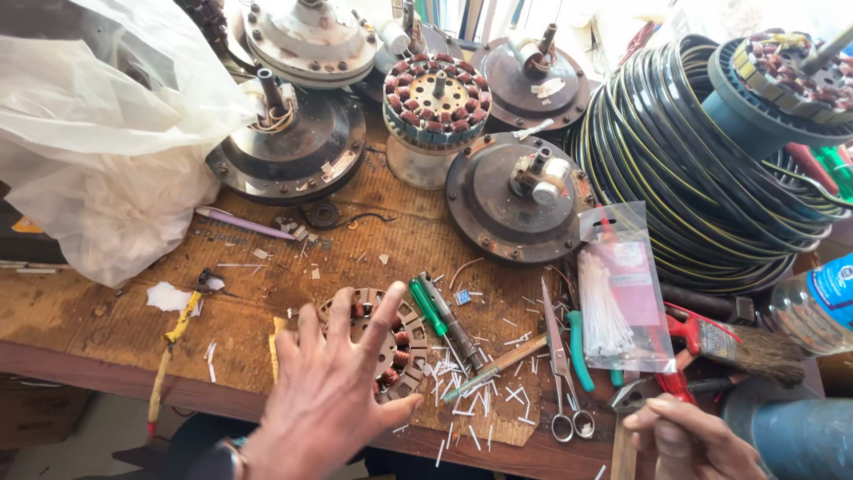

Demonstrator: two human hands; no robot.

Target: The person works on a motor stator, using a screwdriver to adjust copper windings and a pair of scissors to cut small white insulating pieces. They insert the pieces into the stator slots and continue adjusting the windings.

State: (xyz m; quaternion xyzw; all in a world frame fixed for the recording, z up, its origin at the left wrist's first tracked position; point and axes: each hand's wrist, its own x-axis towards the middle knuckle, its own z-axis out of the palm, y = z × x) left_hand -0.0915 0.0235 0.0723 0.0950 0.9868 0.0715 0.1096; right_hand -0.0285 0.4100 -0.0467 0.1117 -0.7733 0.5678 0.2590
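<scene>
A cluttered wooden counter [107, 320]: the left hand [333, 400], fingers spread, hovers over a partly wound stator [391, 342]; the right hand [689, 436], fingers pressed together, grips a wooden handle [624, 453].

Person's two bare hands showing, no gloves, no rings visible. Left hand [333, 400] showing short plain nails; dark round-faced wristwatch [219, 460] sitting at wrist, metal rim catching light. Right hand [689, 437] showing bare wrist, pale thumbnail, no sleeve reaching into view.

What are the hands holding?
The left hand lies spread on the round copper-wound stator, gripping nothing. The right hand grips a wooden handle near its top.
</scene>
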